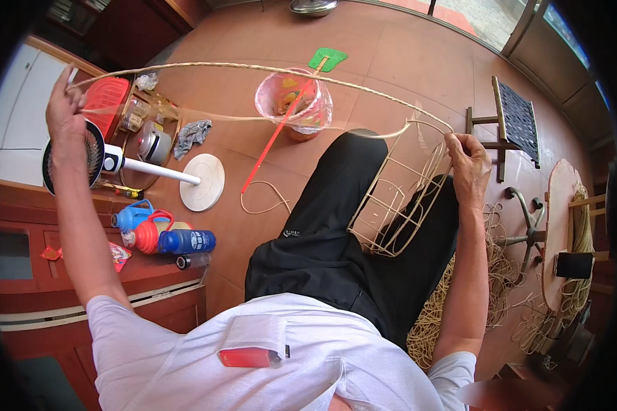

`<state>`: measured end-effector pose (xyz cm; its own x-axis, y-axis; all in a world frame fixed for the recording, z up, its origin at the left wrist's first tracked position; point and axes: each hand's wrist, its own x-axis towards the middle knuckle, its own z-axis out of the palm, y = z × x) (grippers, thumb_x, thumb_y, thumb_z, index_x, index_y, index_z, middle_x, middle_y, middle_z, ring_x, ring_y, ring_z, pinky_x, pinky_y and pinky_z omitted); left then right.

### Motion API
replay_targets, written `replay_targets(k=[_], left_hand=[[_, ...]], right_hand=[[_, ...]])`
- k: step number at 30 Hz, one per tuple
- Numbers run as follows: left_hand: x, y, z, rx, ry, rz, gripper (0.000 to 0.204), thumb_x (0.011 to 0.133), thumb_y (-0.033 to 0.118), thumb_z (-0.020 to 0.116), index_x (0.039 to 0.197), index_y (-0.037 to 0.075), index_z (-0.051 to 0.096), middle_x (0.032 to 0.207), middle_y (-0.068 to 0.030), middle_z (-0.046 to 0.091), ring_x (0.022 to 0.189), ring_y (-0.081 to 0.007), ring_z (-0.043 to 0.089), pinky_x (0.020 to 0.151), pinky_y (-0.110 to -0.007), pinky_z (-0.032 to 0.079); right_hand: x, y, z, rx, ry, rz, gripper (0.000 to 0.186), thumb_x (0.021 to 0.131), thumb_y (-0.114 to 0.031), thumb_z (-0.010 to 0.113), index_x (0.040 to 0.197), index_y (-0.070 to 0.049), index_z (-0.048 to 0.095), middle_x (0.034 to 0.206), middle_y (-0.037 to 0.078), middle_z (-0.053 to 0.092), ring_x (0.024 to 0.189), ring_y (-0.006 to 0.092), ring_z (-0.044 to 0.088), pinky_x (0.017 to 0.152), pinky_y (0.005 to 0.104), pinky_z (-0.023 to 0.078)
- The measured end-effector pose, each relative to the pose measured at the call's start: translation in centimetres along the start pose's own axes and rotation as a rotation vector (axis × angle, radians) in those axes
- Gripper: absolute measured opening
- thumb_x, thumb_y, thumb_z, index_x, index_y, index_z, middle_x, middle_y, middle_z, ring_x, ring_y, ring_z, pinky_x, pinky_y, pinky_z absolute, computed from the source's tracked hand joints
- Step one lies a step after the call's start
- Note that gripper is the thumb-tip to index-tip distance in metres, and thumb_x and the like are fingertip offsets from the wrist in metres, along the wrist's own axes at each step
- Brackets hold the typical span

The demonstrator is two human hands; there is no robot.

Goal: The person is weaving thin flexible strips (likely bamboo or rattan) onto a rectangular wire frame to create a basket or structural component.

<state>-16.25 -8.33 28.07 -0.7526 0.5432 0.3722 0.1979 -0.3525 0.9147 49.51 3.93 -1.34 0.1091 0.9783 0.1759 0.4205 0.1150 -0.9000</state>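
Note:
A pale wire basket frame (pixel 379 199) rests across my thighs, its open bars showing the black trousers behind. My right hand (pixel 468 168) pinches a twisted tan cord (pixel 253 66) at the frame's upper right corner. From there the cord runs in a long arc over to my left hand (pixel 65 113), raised far out to the left with its fingers closed on it. A second strand, blurred by motion, spans below the first between the left hand and the frame. Whether the right fingers also grip the frame's wire, I cannot tell.
A pink-lined bin (pixel 264 99) with a red-handled green fly swatter (pixel 330 59) stands ahead. Left are a white-based fan (pixel 202 183) and bottles (pixel 186 241). Right are a woven stool (pixel 516 123), a heap of tan cord (pixel 497 274) and a wheeled chair base (pixel 521 236).

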Motion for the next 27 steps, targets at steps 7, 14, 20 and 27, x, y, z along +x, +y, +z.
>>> replay_targets(k=[7,14,20,27], left_hand=[[13.6,2.2,-14.8,0.679,0.506,0.462,0.037,0.099,0.032,0.082,0.118,-0.001,0.080,0.097,-0.0106,0.077,0.086,-0.0250,0.072,0.084,-0.036,0.059],[-13.1,-7.3,9.8,0.681,-0.487,0.578,0.018,0.114,0.017,0.063,0.124,0.007,0.076,0.114,-0.0027,0.075,0.108,-0.0148,0.070,0.096,-0.031,0.056],[-36.7,-12.9,21.2,0.202,-1.062,0.078,0.032,0.107,0.005,0.066,0.139,0.002,0.070,0.122,-0.0097,0.079,0.105,-0.0153,0.075,0.095,-0.031,0.059],[-39.8,-15.3,29.5,0.045,-1.153,-0.400,0.041,0.105,0.001,0.050,0.146,-0.006,0.051,0.134,-0.0211,0.068,0.082,-0.0157,0.073,0.072,-0.033,0.062]], right_hand=[[0.9,-0.1,1.3,-0.008,-0.018,0.044,0.041,0.101,-0.039,0.081,0.092,0.001,0.079,0.074,-0.001,0.065,0.073,0.0083,0.055,0.068,0.0303,0.046],[1.2,-0.6,1.4,0.265,0.054,0.106,0.021,0.097,-0.023,0.086,0.096,-0.005,0.075,0.077,-0.004,0.064,0.070,0.0065,0.056,0.064,0.0266,0.046],[1.2,0.6,1.9,0.148,0.005,0.017,0.026,0.099,-0.027,0.085,0.107,-0.002,0.084,0.085,0.000,0.073,0.075,0.0096,0.064,0.072,0.0280,0.054],[-0.5,-0.3,1.1,0.015,0.014,-0.039,0.028,0.106,-0.023,0.074,0.112,0.003,0.082,0.111,0.012,0.079,0.097,0.0205,0.073,0.087,0.0348,0.057]])
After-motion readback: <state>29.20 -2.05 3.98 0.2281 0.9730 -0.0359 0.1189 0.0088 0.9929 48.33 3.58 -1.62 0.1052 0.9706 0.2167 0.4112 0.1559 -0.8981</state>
